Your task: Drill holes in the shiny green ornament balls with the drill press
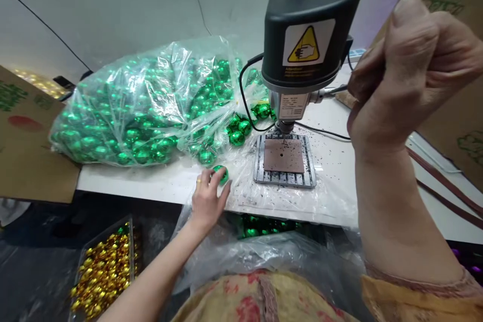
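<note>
My left hand (207, 198) is at the front of the white table, its fingers and thumb curled around a shiny green ball (224, 176). Raised at the right, my right hand (407, 70) is closed in a fist on the feed lever (334, 91) of a small drill press (311, 25); its grip end is hidden by the fingers. Below the drill head lies a slotted metal base plate (260, 176). On it rests a brown square board (292, 161) with a dark hole in the middle.
A clear plastic bag (158, 80) full of green balls lies left of the press, with loose green balls (237, 137) near its mouth. Dark shavings dot the table (121, 181). A bin of gold balls (105, 271) stands lower left. Cardboard boxes (33, 161) flank both sides.
</note>
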The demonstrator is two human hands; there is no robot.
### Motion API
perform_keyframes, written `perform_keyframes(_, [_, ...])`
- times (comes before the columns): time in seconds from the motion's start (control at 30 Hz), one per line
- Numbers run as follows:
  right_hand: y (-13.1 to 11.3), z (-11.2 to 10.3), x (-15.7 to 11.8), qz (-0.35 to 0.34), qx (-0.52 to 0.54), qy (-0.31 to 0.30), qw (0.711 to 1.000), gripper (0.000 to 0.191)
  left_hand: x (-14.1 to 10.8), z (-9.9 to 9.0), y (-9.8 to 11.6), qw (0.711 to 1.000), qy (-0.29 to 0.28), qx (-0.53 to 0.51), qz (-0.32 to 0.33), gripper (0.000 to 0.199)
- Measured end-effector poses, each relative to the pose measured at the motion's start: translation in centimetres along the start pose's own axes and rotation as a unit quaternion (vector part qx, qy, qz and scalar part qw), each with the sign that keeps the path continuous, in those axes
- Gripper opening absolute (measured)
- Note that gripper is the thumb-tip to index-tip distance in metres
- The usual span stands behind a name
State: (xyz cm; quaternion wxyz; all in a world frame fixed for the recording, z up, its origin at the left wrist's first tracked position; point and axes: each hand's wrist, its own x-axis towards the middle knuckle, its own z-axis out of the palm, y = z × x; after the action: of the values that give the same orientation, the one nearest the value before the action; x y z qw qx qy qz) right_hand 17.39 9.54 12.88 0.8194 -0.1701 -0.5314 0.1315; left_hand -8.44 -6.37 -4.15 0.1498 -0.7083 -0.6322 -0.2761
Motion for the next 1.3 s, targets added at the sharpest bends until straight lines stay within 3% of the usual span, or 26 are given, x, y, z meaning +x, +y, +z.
perform_keyframes(0.13, [-0.4, -0.2, -0.2, 0.043, -0.021, 0.002, 0.999, 0.039, 2.6, 1.3, -3.3, 0.984, -0.132, -0.084, -0.086, 0.035])
perform_keyframes(0.27, [-0.1, -0.1, -0.1, 0.019, -0.008, 0.003, 1.000, 0.039, 4.6, 1.7, -2.6, 0.941, -0.105, -0.282, -0.155, 0.035])
perform_keyframes(0.33, [0.2, 0.0, 0.0, -0.005, 0.000, 0.005, 1.000, 0.039, 5.9, 1.8, -0.8, 0.865, -0.087, -0.447, -0.213, 0.040])
perform_keyframes(0.47, [0.5, 0.0, 0.0, -0.020, 0.016, 0.003, 1.000, 0.039, 8.3, 3.0, 3.6, 0.621, -0.131, -0.699, -0.328, 0.040])
perform_keyframes(0.53, [0.5, -0.1, 0.0, -0.020, 0.022, -0.002, 1.000, 0.039, 9.1, 4.0, 5.1, 0.530, -0.160, -0.747, -0.368, 0.037])
perform_keyframes(0.63, [0.6, -0.1, -0.1, -0.021, 0.026, -0.003, 0.999, 0.039, 9.8, 5.1, 6.2, 0.433, -0.170, -0.780, -0.419, 0.031])
perform_keyframes(0.73, [0.6, -0.1, -0.1, -0.022, 0.016, 0.002, 1.000, 0.040, 10.2, 5.6, 6.6, 0.383, -0.169, -0.788, -0.452, 0.024])
perform_keyframes(0.97, [0.1, -0.2, -0.3, -0.002, 0.009, -0.003, 1.000, 0.039, 10.2, 5.2, 6.8, 0.315, -0.200, -0.786, -0.493, 0.038])
perform_keyframes(1.07, [0.1, -0.2, -0.4, 0.001, 0.005, -0.002, 1.000, 0.040, 9.5, 5.3, 6.8, 0.308, -0.198, -0.786, -0.499, 0.035])
perform_keyframes(1.13, [0.0, -0.3, -0.5, -0.001, -0.006, 0.000, 1.000, 0.040, 8.8, 5.5, 6.8, 0.339, -0.180, -0.786, -0.484, 0.028])
perform_keyframes(1.2, [-0.2, -0.3, -0.6, 0.003, -0.016, -0.001, 1.000, 0.040, 8.2, 5.7, 6.5, 0.401, -0.164, -0.782, -0.449, 0.036])
perform_keyframes(1.23, [-0.3, -0.4, -0.6, 0.008, -0.019, -0.005, 1.000, 0.040, 8.0, 5.8, 6.4, 0.447, -0.161, -0.772, -0.422, 0.044])
perform_keyframes(1.3, [-0.5, -0.4, -0.6, 0.023, -0.024, -0.011, 0.999, 0.040, 7.9, 5.9, 6.0, 0.570, -0.161, -0.723, -0.357, 0.059])
